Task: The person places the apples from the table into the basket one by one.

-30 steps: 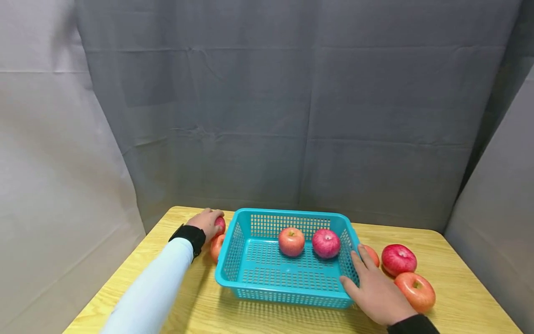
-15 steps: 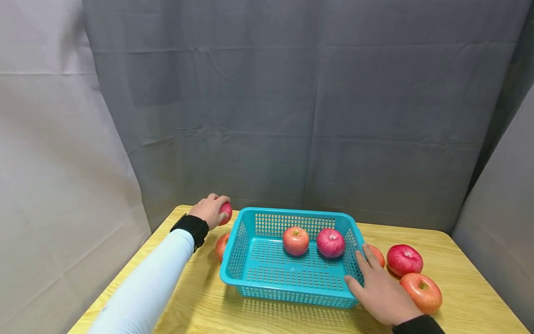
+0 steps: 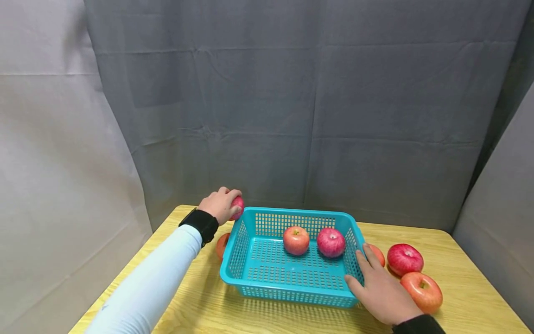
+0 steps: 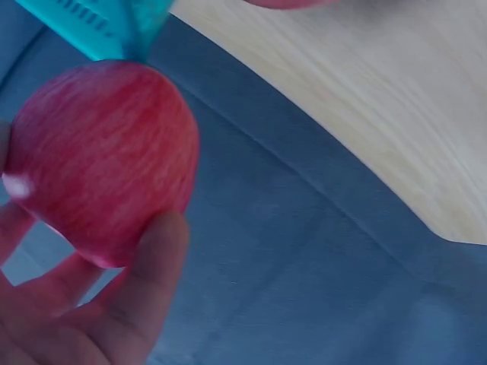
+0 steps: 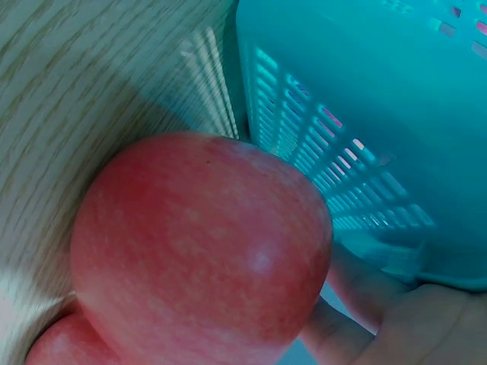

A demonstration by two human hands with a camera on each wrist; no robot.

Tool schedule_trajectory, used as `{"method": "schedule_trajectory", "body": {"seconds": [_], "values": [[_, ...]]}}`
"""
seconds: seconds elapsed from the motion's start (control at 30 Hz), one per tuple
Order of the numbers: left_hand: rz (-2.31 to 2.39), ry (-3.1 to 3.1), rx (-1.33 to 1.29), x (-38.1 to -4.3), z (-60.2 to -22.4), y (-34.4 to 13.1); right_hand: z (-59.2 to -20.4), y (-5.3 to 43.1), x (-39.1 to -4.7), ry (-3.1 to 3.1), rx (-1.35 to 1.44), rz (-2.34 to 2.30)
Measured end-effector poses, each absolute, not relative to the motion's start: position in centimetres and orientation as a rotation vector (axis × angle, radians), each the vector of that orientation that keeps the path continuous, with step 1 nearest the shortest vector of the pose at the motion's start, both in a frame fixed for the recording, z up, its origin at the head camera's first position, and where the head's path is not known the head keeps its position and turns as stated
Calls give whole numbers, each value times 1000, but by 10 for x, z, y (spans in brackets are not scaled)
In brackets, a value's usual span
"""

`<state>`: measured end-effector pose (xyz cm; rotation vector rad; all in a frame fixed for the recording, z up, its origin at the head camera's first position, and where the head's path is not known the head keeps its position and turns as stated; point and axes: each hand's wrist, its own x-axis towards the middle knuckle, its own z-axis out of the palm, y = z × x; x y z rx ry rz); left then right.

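Note:
My left hand (image 3: 218,205) holds a dark red apple (image 3: 238,208) by the rear left corner of a turquoise plastic basket (image 3: 298,298). In the left wrist view, thumb and fingers grip this apple (image 4: 106,156) from below and the side. On the basket's right rim rests my right hand (image 3: 383,294), its fingers fairly straight. An orange-red apple (image 3: 296,240) and a dark red apple (image 3: 331,242) sit inside the basket. A large apple (image 5: 205,243) stands close to the right hand and basket wall in the right wrist view.
Left of the basket is a partly hidden apple (image 3: 221,246). To the right stand a half-covered apple (image 3: 377,254), a dark red apple (image 3: 404,259) and an orange-red apple (image 3: 423,292). The wooden table (image 3: 196,297) ends before a grey cloth backdrop (image 3: 267,116).
My left hand has lifted the dark red apple from the left side of the table, moving it up and right toward the basket's corner. My right hand stays on the rim.

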<state>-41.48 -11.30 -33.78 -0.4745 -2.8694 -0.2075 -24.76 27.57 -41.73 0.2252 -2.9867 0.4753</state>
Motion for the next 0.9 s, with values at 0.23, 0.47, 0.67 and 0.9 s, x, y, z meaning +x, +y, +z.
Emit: {"method": "schedule_trajectory", "body": {"seconds": [0.23,0.47,0.67,0.9], "values": [[-151,-2858,-564,-404,-330,-89,-416,276,-247,-2976,230,478],[-101,-2864,-619,-397,-330,-69,-416,275,-247,-2996,225,497],[-33,-2864,-649,-396,-336,-59,-417,274,-246,-2966,231,488],[41,-2868,-688,-397,-348,-48,-416,271,-246,-2980,217,483]]}}
